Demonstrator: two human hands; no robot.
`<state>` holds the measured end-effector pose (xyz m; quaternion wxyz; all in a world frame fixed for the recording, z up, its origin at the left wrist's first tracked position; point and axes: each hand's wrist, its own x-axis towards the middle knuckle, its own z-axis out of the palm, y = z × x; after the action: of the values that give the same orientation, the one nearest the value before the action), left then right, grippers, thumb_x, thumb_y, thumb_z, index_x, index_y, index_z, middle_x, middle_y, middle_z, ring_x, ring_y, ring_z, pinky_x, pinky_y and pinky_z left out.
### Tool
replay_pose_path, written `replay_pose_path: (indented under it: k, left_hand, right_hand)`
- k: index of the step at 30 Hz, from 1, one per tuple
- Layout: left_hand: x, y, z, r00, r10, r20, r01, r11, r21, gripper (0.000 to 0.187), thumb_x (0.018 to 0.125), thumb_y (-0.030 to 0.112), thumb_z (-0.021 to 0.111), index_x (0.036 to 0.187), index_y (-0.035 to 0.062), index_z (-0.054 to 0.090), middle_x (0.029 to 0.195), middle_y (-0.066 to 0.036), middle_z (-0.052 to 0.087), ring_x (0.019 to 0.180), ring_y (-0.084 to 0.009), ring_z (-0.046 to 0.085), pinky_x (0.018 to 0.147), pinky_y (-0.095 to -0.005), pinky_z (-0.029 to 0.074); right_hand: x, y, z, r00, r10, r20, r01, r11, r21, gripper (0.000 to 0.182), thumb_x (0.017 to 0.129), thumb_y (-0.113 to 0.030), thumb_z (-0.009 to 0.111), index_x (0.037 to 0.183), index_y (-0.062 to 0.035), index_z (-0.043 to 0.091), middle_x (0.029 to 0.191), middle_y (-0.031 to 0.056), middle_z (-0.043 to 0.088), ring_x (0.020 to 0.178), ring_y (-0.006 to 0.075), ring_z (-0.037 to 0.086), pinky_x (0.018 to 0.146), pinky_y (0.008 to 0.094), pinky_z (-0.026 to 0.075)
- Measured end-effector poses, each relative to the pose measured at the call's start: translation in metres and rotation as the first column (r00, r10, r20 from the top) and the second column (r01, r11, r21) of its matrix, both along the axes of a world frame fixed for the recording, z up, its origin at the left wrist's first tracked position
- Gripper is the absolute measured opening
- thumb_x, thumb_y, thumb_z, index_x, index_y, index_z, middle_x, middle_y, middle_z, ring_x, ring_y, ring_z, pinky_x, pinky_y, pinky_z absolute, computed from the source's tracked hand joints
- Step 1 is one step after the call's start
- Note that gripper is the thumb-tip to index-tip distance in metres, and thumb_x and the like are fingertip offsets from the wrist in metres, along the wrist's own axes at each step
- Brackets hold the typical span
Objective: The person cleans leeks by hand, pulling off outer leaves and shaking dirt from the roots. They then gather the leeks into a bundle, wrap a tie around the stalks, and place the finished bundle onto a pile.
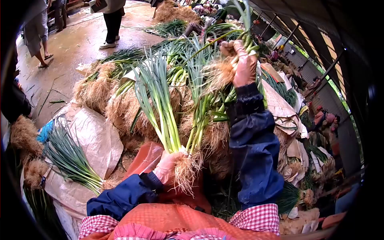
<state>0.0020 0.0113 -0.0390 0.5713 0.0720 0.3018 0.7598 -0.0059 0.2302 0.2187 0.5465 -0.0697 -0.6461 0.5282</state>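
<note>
My left hand [167, 166] is closed around the lower stems of a bunch of spring onions [170, 128], just above their pale hairy roots. The green leaves of this bunch point up and away from me. Raised at the upper right, my right hand [244, 66] grips another few spring onions [248, 38], with their tan roots hanging out to the left of the fist. Behind both hands lies a large heap of spring onions [136, 106], many with roots facing me. The fingertips of the left hand are partly hidden by the stems and roots.
At the left, one spring onion bunch [74, 160] rests on a pale sack [102, 132]. Other people stand on the wet floor [76, 44] at the upper left. More sacks [280, 108] and bunches line the right side, where a person [325, 119] is bent over.
</note>
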Motion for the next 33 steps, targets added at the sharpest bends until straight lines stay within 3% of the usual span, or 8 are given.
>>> replay_pose_path:
  k: [3,7,16,17,23,29,31,33]
  left_hand:
    - [-0.001,-0.003,-0.017,0.998,0.011,-0.061,-0.016,0.997,-0.071,0.022,0.078,0.001,0.062,0.099,-0.0025,0.058,0.082,-0.008,0.065,0.069,-0.0151,0.064,0.062,-0.0255,0.053]
    - [-0.012,-0.006,-0.017,0.961,-0.117,0.251,0.095,0.991,0.098,0.024,0.080,0.000,0.059,0.103,-0.0039,0.055,0.084,-0.012,0.064,0.071,-0.0192,0.064,0.062,-0.0313,0.056]
    - [-0.013,-0.012,0.003,0.782,-0.307,0.543,0.233,0.951,0.202,0.027,0.085,0.012,0.059,0.107,-0.0018,0.056,0.097,-0.014,0.064,0.086,-0.0243,0.064,0.078,-0.0372,0.054]
    - [-0.016,-0.019,0.016,0.773,-0.267,0.576,0.189,0.963,0.193,0.028,0.086,0.015,0.058,0.109,-0.0004,0.057,0.100,-0.014,0.063,0.089,-0.0234,0.063,0.080,-0.0367,0.053]
    - [-0.008,-0.035,0.003,0.960,-0.150,0.236,0.131,0.987,0.096,0.023,0.084,0.007,0.061,0.105,-0.0007,0.057,0.094,-0.012,0.065,0.080,-0.0206,0.065,0.069,-0.0312,0.056]
    - [-0.015,-0.033,0.011,0.855,-0.254,0.452,0.215,0.967,0.138,0.029,0.083,0.000,0.058,0.110,-0.0054,0.052,0.095,-0.016,0.063,0.082,-0.0238,0.065,0.071,-0.0345,0.057]
    - [-0.019,-0.032,0.010,0.811,-0.227,0.539,0.196,0.974,0.115,0.029,0.083,0.000,0.056,0.111,-0.0058,0.051,0.095,-0.018,0.062,0.082,-0.0261,0.065,0.070,-0.0359,0.057]
    - [-0.019,-0.035,0.016,0.770,-0.235,0.593,0.191,0.972,0.137,0.024,0.084,0.003,0.054,0.107,-0.0059,0.051,0.094,-0.019,0.062,0.081,-0.0274,0.064,0.070,-0.0381,0.057]
  right_hand:
    - [0.012,0.047,0.040,0.931,-0.356,-0.075,0.364,0.916,0.169,0.018,0.087,-0.019,0.061,0.090,-0.0013,0.064,0.062,-0.0005,0.060,0.036,0.0043,0.040,0.031,0.0195,0.028]
    - [0.068,-0.025,0.015,0.952,-0.198,0.235,0.257,0.933,-0.254,0.011,0.084,-0.018,0.063,0.083,-0.0072,0.059,0.065,0.0003,0.053,0.042,0.0101,0.047,0.030,0.0204,0.032]
    - [0.096,-0.093,-0.200,0.763,-0.020,0.646,0.295,0.900,-0.321,0.026,0.081,-0.001,0.065,0.104,0.0038,0.055,0.091,0.0092,0.064,0.067,0.0134,0.062,0.060,0.0244,0.052]
    - [0.094,-0.105,-0.192,0.932,-0.031,0.361,0.161,0.928,-0.336,0.022,0.081,-0.001,0.064,0.101,0.0042,0.057,0.083,0.0071,0.065,0.064,0.0132,0.062,0.059,0.0239,0.050]
    - [0.100,-0.097,-0.256,0.848,0.359,0.389,-0.174,0.884,-0.435,0.022,0.088,-0.018,0.062,0.102,-0.0008,0.060,0.090,0.0030,0.062,0.070,0.0117,0.057,0.060,0.0231,0.046]
    - [0.049,-0.060,-0.257,0.606,-0.379,0.699,0.601,0.794,-0.092,0.027,0.083,-0.025,0.068,0.088,-0.0039,0.052,0.072,0.0039,0.054,0.060,0.0140,0.051,0.052,0.0285,0.045]
    - [0.061,-0.093,-0.231,0.949,-0.245,0.198,0.304,0.874,-0.379,0.022,0.083,-0.017,0.065,0.096,-0.0011,0.056,0.086,0.0070,0.063,0.074,0.0160,0.060,0.064,0.0235,0.051]
    - [0.093,-0.116,-0.225,0.970,-0.061,0.236,0.163,0.882,-0.441,0.020,0.084,-0.010,0.059,0.102,-0.0015,0.058,0.094,0.0099,0.064,0.076,0.0169,0.062,0.067,0.0229,0.054]
